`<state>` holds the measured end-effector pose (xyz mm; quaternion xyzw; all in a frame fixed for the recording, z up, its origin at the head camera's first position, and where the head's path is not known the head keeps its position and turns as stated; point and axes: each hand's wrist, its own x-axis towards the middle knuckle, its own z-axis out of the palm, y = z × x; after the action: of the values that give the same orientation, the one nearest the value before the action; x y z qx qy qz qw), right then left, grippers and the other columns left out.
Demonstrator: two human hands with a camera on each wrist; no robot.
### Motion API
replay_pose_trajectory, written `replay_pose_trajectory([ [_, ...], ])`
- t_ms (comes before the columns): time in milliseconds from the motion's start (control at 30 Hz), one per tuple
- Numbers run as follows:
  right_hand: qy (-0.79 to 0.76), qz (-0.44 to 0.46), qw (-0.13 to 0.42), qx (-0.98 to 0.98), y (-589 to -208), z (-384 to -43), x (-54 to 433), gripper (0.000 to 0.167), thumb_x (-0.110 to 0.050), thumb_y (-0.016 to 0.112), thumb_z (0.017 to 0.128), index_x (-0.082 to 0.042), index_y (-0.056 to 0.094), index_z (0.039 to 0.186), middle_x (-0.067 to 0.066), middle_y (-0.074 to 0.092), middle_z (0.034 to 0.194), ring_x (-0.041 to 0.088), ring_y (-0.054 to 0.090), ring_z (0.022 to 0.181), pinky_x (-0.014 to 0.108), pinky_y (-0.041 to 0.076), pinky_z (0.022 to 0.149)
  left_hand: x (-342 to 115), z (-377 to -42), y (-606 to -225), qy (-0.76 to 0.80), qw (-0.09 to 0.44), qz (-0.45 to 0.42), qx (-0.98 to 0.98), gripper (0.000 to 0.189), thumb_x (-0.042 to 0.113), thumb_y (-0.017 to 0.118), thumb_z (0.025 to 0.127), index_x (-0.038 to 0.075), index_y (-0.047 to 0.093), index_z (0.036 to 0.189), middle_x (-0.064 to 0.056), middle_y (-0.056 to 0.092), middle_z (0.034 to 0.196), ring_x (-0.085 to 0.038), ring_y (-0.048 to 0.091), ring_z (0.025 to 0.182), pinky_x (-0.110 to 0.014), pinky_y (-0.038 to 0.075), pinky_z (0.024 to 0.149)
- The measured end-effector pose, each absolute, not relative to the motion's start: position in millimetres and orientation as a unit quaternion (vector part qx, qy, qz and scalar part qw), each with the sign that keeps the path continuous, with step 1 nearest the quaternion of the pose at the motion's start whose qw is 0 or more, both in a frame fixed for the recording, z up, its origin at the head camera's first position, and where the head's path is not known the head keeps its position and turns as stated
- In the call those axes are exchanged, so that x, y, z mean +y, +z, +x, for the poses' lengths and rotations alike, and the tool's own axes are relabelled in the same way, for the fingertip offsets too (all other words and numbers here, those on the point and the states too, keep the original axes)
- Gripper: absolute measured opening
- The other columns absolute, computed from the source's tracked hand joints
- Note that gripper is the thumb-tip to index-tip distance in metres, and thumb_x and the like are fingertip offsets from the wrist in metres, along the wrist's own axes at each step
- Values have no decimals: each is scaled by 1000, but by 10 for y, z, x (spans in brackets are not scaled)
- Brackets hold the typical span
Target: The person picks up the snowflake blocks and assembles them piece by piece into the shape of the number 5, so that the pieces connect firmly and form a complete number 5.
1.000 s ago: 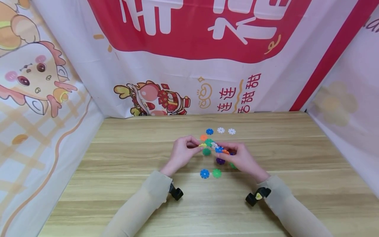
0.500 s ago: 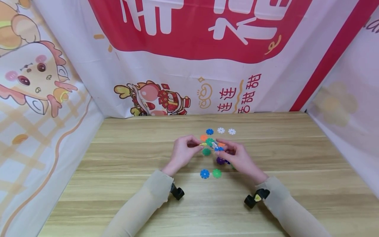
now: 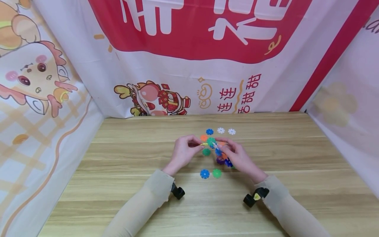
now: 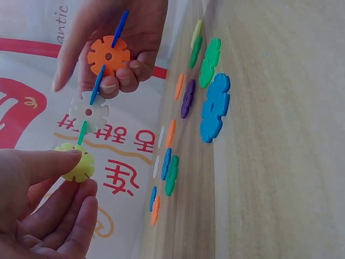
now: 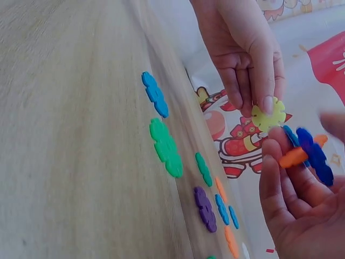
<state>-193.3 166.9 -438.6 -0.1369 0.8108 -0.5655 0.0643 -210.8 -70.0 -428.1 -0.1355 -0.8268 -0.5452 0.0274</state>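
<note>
A chain of slotted plastic snowflake discs is stretched between both hands. In the left wrist view it runs from a yellow disc through a green disc seen edge-on, a white disc, a blue disc and an orange disc to a dark blue disc. My left hand pinches the yellow disc between thumb and fingers. My right hand supports the chain with bent fingers at the blue and orange discs. Its blurred thumb stands off from the chain in the right wrist view.
Loose discs lie flat on the wooden table around the hands. Two white discs, one a far white disc, and a blue disc lie behind. Nearer are another blue disc and a light green disc. A printed curtain backs the table.
The right hand's thumb and fingers have shifted along the chain toward the white disc, and the chain's right end now angles down. The left hand keeps its pinch, with the yellow disc turned nearly edge-on.
</note>
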Motion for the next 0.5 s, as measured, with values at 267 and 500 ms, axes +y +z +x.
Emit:
replay_pose_trajectory([
  [267,-559,-91,53,822,-4381,-1976,1616,40,-38,54,107,-10,63,134,8,71,97,24,65,85,34,52,76,-676,-2098,-4254,-542,33,-146,-827,9,7,82,87,13,76,90,5,73,89,-12,68,82,-29,58,77],
  [500,-538,-85,40,837,-4379,-1999,1567,38,-40,55,106,-7,69,121,7,70,94,23,62,80,35,51,74,-651,-2083,-4231,-542,36,-155,-825,8,6,82,87,11,76,89,5,73,87,-12,68,80,-29,58,75],
])
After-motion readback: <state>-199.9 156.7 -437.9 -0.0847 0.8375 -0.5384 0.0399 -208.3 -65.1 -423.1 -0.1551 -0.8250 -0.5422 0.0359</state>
